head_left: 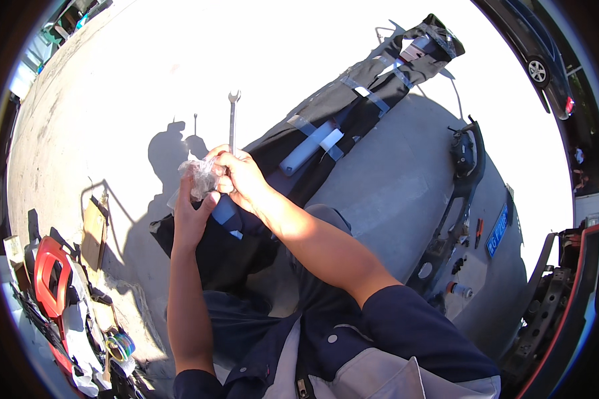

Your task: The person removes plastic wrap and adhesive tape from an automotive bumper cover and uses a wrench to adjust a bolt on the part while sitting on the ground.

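My right hand [241,177] is closed around the shaft of a long metal wrench [233,118] that points away from me, its open jaw at the top. My left hand [192,214] rises beside it and holds a crumpled clear plastic bag [203,176] against the right fingers. Both hands hover over a long black panel [353,106] with strips of pale tape and a light blue tube [307,147] strapped to it. The panel runs from my lap toward the upper right over sunlit concrete.
A black trim part [466,166], a blue plate [498,229], a screwdriver [479,229] and small parts lie to the right. A red plastic piece [46,269], cardboard [94,229] and tape rolls [120,346] clutter the lower left. A dark car [536,46] stands at upper right.
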Action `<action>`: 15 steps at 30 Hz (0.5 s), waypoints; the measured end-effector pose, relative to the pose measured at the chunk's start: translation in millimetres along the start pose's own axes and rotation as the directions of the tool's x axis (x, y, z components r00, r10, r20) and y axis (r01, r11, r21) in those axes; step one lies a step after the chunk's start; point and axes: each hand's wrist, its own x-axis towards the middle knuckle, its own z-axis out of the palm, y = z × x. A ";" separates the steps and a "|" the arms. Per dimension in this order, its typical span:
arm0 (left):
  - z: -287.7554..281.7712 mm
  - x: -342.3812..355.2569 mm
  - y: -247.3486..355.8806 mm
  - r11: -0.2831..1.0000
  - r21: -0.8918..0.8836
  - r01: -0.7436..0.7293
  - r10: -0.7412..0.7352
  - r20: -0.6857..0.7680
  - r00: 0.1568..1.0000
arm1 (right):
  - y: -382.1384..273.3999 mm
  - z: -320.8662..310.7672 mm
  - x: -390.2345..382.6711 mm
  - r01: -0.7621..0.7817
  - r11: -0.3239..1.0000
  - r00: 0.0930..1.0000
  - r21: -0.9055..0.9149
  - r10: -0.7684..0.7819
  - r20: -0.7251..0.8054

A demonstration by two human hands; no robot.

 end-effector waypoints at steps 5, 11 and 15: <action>24.8 -4.6 7.0 0.892 0.436 -0.120 0.089 0.091 0.992 | -9.8 -5.3 -4.7 0.098 0.972 0.994 -0.213 -0.084 0.072; -2.9 3.0 12.0 0.891 0.422 -0.166 0.177 0.014 0.984 | -32.6 -6.6 -6.8 0.330 0.815 0.921 -0.477 -0.389 -0.027; -4.9 -2.6 40.6 0.962 0.192 -0.193 0.211 -0.078 0.974 | -33.2 -13.1 -10.9 0.352 0.794 0.921 -0.495 -0.388 0.032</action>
